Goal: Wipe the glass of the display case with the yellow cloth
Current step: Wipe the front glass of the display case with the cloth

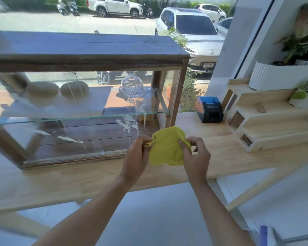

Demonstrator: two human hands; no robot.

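Head view — yellow cloth stretched between left hand and right hand, both pinching its edges, near the display case; white streaks blur its glass.

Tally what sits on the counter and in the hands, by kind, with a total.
Display case: 1
Yellow cloth: 1
Receipt printer: 1
Stepped wooden stand: 1
White planters: 2
Total: 6
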